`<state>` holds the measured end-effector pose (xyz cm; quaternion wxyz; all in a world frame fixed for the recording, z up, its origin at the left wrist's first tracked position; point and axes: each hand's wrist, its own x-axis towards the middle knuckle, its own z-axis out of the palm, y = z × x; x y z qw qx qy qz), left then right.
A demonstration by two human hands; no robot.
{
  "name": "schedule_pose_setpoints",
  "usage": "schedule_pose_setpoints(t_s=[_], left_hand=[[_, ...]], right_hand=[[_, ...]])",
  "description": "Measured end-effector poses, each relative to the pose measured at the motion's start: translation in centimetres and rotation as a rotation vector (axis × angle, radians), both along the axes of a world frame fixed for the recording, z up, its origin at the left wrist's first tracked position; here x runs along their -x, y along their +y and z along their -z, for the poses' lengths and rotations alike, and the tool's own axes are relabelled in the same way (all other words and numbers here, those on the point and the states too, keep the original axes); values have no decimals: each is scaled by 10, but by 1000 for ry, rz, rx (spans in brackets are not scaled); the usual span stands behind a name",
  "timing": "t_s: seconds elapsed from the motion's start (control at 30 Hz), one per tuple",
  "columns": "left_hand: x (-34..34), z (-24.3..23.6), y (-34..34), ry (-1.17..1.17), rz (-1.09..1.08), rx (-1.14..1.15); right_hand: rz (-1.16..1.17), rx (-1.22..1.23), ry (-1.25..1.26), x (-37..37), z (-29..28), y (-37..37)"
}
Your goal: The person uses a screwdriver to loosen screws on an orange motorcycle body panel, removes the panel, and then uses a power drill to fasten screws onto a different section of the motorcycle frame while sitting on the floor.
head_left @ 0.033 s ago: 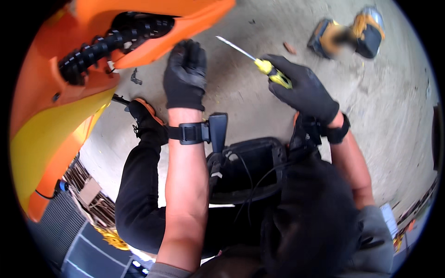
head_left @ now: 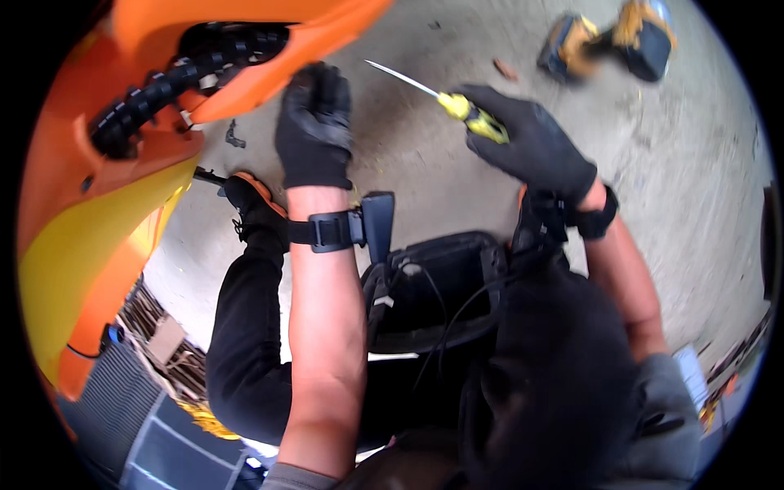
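Right hand (head_left: 531, 147): black-gloved; closed around the handle of a screwdriver (head_left: 474, 117); right of centre, well apart from the left.
Screwdriver: yellow-green handle with dark parts, partly hidden inside the glove; slender metal shaft slanting up and to the left; tip between both hands, near the left fingertips, with a gap visible in this view.
Left hand (head_left: 315, 131): black-gloved; fingers close together and bent; grip contents impossible to tell; just beside the lower edge of the orange bodywork (head_left: 237, 102), contact likewise impossible to tell.
Bodywork: upper left; orange, with a yellow panel (head_left: 77, 224) below.
Ribbed black part (head_left: 151, 98): set lengthwise in an opening of the bodywork, slanting up to the right.
Wrist gear: black strap with a buckle and dark block (head_left: 377, 224) at the left; black band (head_left: 598, 216) at the right.
Floor (head_left: 408, 175): grey, marked; bearing a small dark piece (head_left: 234, 135) near the bodywork and a reddish-brown piece (head_left: 505, 70) beyond the right hand.
Yellow-and-black equipment (head_left: 645, 49): upper right, on the floor; partly blurred, exact kind unclear.
Black container (head_left: 441, 242): open-topped, between the legs; thin dark cable (head_left: 469, 304) looped across.
Footwear: black left shoe (head_left: 249, 204) with orange trim.
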<state>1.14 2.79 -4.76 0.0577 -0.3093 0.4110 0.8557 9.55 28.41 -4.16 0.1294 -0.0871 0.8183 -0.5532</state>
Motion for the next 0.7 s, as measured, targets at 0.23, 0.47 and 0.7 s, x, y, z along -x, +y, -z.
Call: schedule_pose_setpoints(t_s=[0.23, 0.47, 0.7], left_hand=[[-12, -9, 14, 75, 92, 188], [-32, -42, 17, 191, 245, 829], [-19, -61, 13, 253, 310, 1173]], right_hand=[[94, -66, 200, 6, 40, -25], [101, 220, 68, 13, 38, -10], [560, 783, -44, 55, 68, -32]])
